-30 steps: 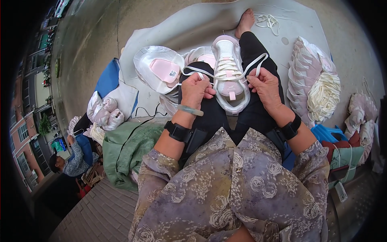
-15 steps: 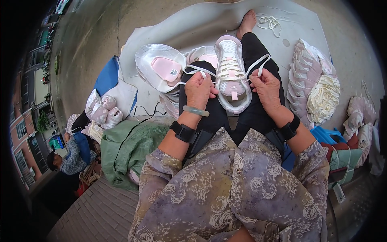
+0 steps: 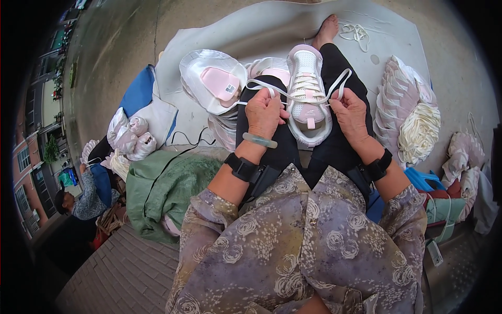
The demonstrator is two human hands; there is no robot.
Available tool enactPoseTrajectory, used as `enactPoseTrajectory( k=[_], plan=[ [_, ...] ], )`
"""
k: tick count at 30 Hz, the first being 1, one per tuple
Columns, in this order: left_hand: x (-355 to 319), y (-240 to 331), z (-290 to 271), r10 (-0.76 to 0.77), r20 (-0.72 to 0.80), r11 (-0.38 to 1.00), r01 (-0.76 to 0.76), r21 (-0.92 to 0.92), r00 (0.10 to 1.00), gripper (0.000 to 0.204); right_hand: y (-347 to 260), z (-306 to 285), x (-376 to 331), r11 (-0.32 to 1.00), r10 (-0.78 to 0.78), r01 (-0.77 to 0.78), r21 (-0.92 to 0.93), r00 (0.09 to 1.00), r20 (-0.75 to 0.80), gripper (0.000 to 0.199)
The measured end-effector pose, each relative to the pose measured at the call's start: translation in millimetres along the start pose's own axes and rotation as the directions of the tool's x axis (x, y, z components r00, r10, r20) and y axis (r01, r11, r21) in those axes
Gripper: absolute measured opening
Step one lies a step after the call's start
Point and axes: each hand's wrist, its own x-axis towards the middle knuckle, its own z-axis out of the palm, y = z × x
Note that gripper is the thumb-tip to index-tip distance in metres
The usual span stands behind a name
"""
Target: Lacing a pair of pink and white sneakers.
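A white and pink sneaker (image 3: 307,90) lies on my lap, toe pointing away, between my two hands. My left hand (image 3: 265,111) pinches the left end of its white shoelace (image 3: 272,90), which runs taut across the shoe's tongue. My right hand (image 3: 349,111) pinches the lace's right end (image 3: 341,82) and holds it up beside the shoe. Both wrists wear black bands, and the left one also carries a pale green bangle.
More white and pink shoes (image 3: 213,86) sit in a clear bag to my left on a grey mat (image 3: 251,31). Stacked shoe parts (image 3: 408,112) lie to my right, loose laces (image 3: 354,32) ahead. A green cloth (image 3: 167,188) is beside me. Another person (image 3: 83,191) sits far left.
Both hands have drawn the lace ends outward and tighter across the shoe. The person at far left has shifted slightly.
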Motion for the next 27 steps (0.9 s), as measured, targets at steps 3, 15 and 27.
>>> enactPoseTrajectory(
  k=[3,15,27],
  plan=[
    [4,-7,0,0.174,-0.031,0.975,-0.167,0.149,0.984,0.012,-4,-1,-2,0.972,-0.077,0.086,-0.219,0.996,0.049,0.004],
    [17,-36,4,0.420,-0.084,0.866,-0.372,0.333,0.904,0.008,-4,11,-1,0.921,-0.133,0.163,-0.353,0.985,0.108,0.004],
    [20,-41,8,0.428,-0.079,0.864,-0.381,0.329,0.900,0.007,-1,-1,-12,0.959,0.004,0.022,-0.283,0.996,0.091,0.020]
  ],
)
